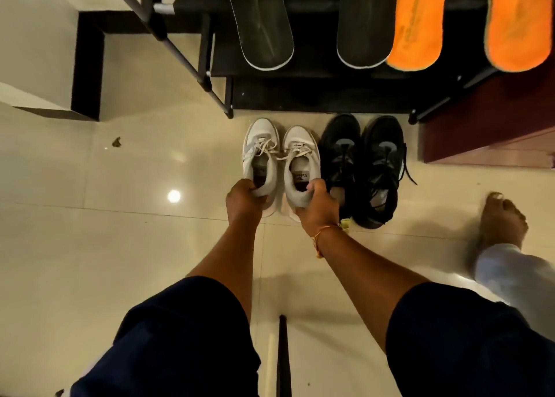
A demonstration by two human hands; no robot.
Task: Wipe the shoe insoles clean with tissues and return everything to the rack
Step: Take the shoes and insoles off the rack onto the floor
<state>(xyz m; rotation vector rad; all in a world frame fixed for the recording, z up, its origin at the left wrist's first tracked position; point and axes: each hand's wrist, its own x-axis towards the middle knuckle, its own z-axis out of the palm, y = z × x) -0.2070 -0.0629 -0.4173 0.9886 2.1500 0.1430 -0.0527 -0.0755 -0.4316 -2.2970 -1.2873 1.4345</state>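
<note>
Both hands are down at the white pair. The left hand [244,198] is curled round the heel of the left white shoe [260,159], fingertips hooked inside the collar. The right hand [319,206] is clamped the same way on the heel of the right white shoe [300,165], and an orange thread band [322,235] circles that wrist. The hands are apart, one shoe each, and the two shoes sit side by side with toes pointing at the rack. Whether the soles have left the tiles, I cannot tell.

Just beside them on the right stand the black shoes [380,162], laces loose, one spilling out onto the tiles.

Up ahead is the black rack [315,93]. On an upper shelf lie the dark insoles [261,27], a pair with pale edges, and next to them the orange insoles [516,27], ends overhanging the shelf front.

The floor [120,246] is glossy cream tile with thin grout lines, and a round lamp reflection [173,196] glows on it. A small brown scrap [116,141] lies well to the left. A dark red-brown cabinet [495,126] stands against the rack's right side, and a bare foot [501,219] is planted near it.
</note>
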